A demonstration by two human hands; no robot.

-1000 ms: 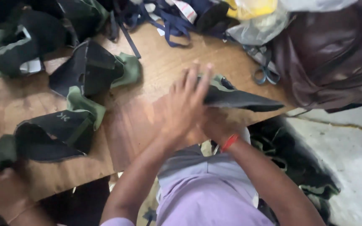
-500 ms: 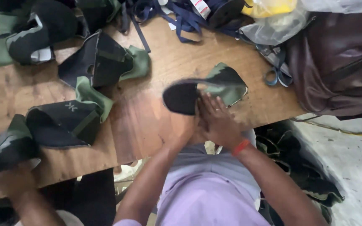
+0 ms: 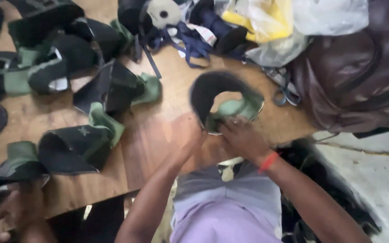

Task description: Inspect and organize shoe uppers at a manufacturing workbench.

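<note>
**2 hands on 1 black-and-green shoe upper**

Both of my hands meet at the near edge of the wooden table (image 3: pixel 158 130), on the black-and-green shoe upper (image 3: pixel 223 101) that stands curled in front of me. My right hand (image 3: pixel 244 137) grips its lower green edge, fingers closed together on the material, and a red band (image 3: pixel 269 162) sits on that wrist. My left hand (image 3: pixel 187 139) is blurred (too smeared to read the fingers), so I cannot tell whether they are spread or closed; it lies just beside the upper's left lower rim, touching or nearly so.

The upper forms an open loop, black on the outer left and top, pale green inside and to the right.

To my left lie several more black-and-green uppers (image 3: pixel 75 148) spread across the table, 1 of them folded open (image 3: pixel 111 87) near the middle. Beyond my piece is a tangle of navy straps (image 3: pixel 190 38), then yellow and clear plastic bags (image 3: pixel 284 22). A dark brown bag (image 3: pixel 356 76) fills the right side, with scissors (image 3: pixel 284 94) lying just by it. At the lower left corner, another person's hand (image 3: pixel 5 211) touches 1 of the uppers.
</note>
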